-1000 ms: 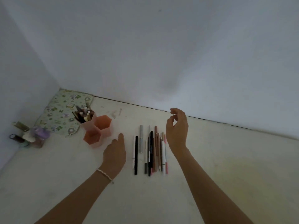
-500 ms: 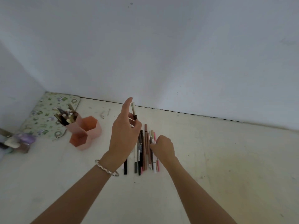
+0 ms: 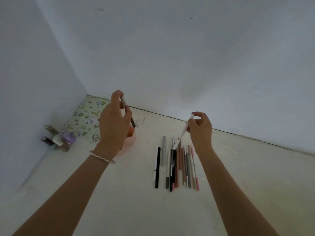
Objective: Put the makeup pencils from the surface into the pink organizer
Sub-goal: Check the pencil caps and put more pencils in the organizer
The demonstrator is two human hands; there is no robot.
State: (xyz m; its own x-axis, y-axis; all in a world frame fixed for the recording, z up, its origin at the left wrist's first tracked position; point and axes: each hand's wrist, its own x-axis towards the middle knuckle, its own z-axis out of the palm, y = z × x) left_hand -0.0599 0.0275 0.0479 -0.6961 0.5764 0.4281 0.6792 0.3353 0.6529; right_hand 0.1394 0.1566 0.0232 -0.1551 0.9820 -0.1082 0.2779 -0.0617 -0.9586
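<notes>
A single line of white lettering runs lengthwise along the barrel of a black makeup pencil lying in the row of pencils on the desk; the characters are too small and blurred to be read. The patterned mat in the corner carries printed cartoon figures and leaves, with no legible words. The small bottles beside it show no label that can be made out. Nothing else in view bears text, a brand, a number or a sign.
</notes>
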